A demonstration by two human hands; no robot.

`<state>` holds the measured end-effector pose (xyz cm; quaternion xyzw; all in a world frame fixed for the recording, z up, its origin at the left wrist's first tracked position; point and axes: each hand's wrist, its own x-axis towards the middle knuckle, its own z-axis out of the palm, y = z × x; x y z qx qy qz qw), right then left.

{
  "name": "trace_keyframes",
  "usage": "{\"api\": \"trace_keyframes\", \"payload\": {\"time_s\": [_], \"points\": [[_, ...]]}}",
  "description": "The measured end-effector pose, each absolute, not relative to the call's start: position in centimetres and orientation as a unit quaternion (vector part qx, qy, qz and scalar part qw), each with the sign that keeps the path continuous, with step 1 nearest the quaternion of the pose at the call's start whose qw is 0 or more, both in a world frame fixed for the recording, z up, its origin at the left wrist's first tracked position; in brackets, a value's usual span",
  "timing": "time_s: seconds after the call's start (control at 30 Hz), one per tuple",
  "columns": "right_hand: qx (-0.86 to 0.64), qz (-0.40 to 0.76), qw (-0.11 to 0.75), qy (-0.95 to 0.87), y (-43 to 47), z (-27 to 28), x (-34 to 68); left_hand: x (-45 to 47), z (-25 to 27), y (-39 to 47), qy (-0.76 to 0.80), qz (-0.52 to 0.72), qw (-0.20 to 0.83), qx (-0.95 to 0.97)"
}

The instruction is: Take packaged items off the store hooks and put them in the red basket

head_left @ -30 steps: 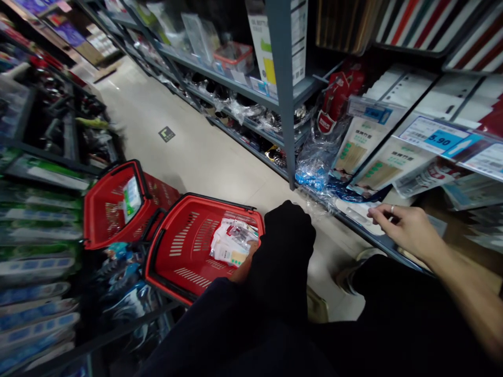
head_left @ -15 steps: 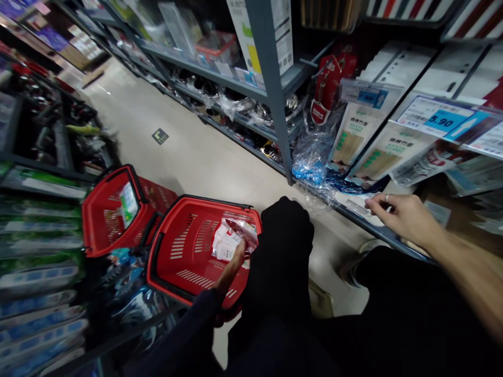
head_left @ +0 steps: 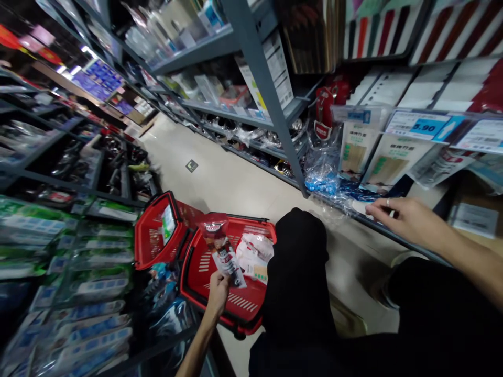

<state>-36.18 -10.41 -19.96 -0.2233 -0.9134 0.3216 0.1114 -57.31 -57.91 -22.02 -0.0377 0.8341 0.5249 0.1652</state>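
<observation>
My left hand (head_left: 219, 291) is closed on the lower end of a flat packet (head_left: 223, 251) with a red top and a clear, dark-printed front. It holds the packet upright over a red shopping basket (head_left: 251, 310). Inside that basket lie white and red packets (head_left: 255, 256), partly hidden by my black-clad knee. At the low shelf's front edge, my right hand (head_left: 408, 217), with a ring on one finger, has its thumb and fingers pinched together. Its fingertips meet a flat white piece (head_left: 359, 207); whether they grip it is hard to see.
A second red basket (head_left: 151, 241) stands behind the first. Bamboo skewer packs (head_left: 396, 162) hang on the right behind a price tag (head_left: 424, 125). A grey shelf post (head_left: 271, 99) rises beside them. Packaged goods (head_left: 98, 267) fill the left rack; the aisle floor (head_left: 212, 167) runs between.
My left hand has lifted the red-topped packet up from among the packets in the basket and moved left. My right hand stays at the shelf edge. The view has tilted up.
</observation>
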Motion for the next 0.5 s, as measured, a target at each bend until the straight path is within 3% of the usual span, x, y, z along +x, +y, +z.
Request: {"api": "trace_keyframes", "payload": {"time_s": [0.13,0.3,0.43,0.5], "points": [[-0.183,0.491,0.106,-0.845,-12.2,-17.7,-36.7,-57.5,-18.4,-50.6,0.803,0.558,0.126,0.168],[-0.074,0.651,0.224,-0.722,-14.4,-14.4,-35.8,-54.9,-16.0,-35.8,0.59,0.678,0.304,0.315],[-0.192,0.579,0.425,-0.669,-13.7,-13.4,-34.6,-51.6,-15.6,-26.2,0.559,0.537,0.445,0.448],[-0.285,0.505,0.459,-0.674,-12.6,-13.5,-33.8,-50.5,-15.6,-23.1,0.549,0.46,0.5,0.486]]}}
